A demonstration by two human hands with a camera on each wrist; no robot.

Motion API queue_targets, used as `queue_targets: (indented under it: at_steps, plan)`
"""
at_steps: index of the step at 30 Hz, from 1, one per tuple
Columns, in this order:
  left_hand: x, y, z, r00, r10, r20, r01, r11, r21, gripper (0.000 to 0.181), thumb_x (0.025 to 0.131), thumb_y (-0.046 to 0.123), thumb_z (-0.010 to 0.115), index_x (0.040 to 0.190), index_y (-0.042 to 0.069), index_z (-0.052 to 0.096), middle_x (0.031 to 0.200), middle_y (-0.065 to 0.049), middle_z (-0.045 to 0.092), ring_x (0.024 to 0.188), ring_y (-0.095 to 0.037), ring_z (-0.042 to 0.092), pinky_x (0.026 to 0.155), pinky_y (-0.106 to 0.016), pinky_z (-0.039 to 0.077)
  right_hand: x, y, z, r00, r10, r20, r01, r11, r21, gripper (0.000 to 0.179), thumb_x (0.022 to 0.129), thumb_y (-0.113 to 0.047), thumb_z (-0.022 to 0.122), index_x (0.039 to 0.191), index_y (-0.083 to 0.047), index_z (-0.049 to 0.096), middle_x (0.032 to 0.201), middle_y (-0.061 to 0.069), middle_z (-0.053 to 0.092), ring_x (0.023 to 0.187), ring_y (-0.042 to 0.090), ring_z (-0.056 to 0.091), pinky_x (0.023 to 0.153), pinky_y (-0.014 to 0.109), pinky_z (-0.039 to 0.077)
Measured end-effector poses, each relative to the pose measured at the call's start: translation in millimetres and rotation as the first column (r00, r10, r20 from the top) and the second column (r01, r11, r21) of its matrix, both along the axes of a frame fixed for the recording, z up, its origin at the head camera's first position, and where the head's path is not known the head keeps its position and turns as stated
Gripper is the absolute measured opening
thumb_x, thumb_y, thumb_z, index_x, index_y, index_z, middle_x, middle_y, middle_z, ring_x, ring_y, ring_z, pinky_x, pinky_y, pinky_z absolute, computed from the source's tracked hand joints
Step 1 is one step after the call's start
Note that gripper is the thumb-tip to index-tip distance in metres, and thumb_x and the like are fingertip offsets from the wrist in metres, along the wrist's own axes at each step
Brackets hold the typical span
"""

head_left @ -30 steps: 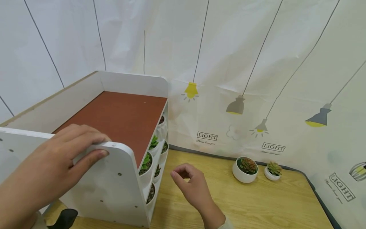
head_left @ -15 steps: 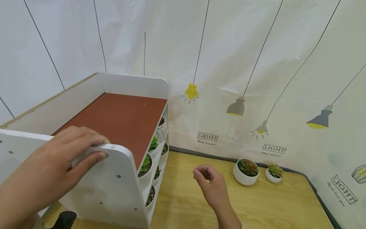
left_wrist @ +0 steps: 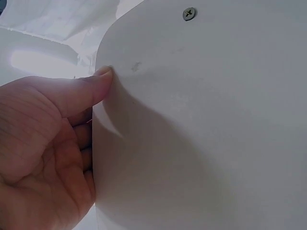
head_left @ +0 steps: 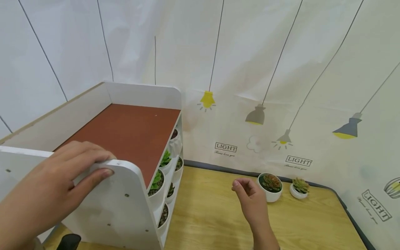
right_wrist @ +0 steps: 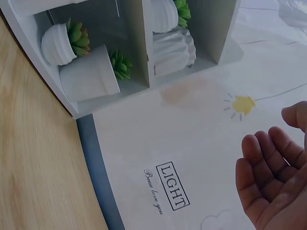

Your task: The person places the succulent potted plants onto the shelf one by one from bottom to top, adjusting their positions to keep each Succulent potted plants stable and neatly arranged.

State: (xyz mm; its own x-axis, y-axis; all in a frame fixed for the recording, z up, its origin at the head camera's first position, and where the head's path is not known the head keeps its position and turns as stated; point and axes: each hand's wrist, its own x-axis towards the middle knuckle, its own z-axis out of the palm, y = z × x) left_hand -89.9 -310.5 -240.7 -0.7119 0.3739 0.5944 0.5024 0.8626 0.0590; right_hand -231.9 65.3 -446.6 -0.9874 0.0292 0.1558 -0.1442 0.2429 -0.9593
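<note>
My left hand (head_left: 62,184) grips the top edge of the white shelf's side panel (head_left: 103,208), thumb on its outer face and fingers over the top. The left wrist view shows that thumb (left_wrist: 91,91) pressed on the panel near its rounded corner. My right hand (head_left: 254,201) hovers over the table, fingers loosely bent, holding nothing; the right wrist view shows its bare palm (right_wrist: 273,191). In the head view it overlaps the edge of a white bowl-shaped pot with a reddish succulent (head_left: 270,184). Right of that stands a smaller potted succulent (head_left: 300,187).
Several white pots with green plants (head_left: 156,182) fill the shelf's compartments, facing right. The shelf has a brown top board (head_left: 131,135). Behind the wooden table (head_left: 212,215) hangs a sheet printed with lamps (head_left: 256,114). A black object (head_left: 69,241) shows at bottom left.
My right hand has moved right, away from the shelf's front and toward the potted succulents. The left hand keeps its grip on the panel; the view has shifted slightly.
</note>
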Motion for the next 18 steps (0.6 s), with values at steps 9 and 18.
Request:
queue_targets:
  at_steps: [9,18]
  plan:
    - [-2.1,-1.8,-2.7,0.998,-0.047,-0.043,0.047,0.999,0.011,0.021,0.092,0.017,0.078,0.113,0.014,0.072,0.115,0.010,0.064,0.109,-0.002,0.051,0.090,-0.009,0.037,-7.3,22,-0.3,0.997,-0.062,-0.053,0.062,0.998,-0.004,0.026,0.105,-0.028,0.065,0.116,-0.004,0.068,0.102,0.008,0.070,0.090,0.003,0.069,0.084,0.014,0.054]
    - [-2.5,-3.5,-4.3,0.998,-0.044,-0.051,0.045,0.999,0.018,0.020,0.095,0.023,0.076,0.113,0.014,0.072,0.114,0.009,0.065,0.109,-0.002,0.052,0.090,-0.008,0.037,-18.7,41,-7.7,0.988,-0.148,-0.052,0.146,0.989,-0.034,0.030,0.103,-0.025,0.067,0.124,-0.004,0.064,0.105,-0.003,0.064,0.090,-0.002,0.067,0.079,0.012,0.055]
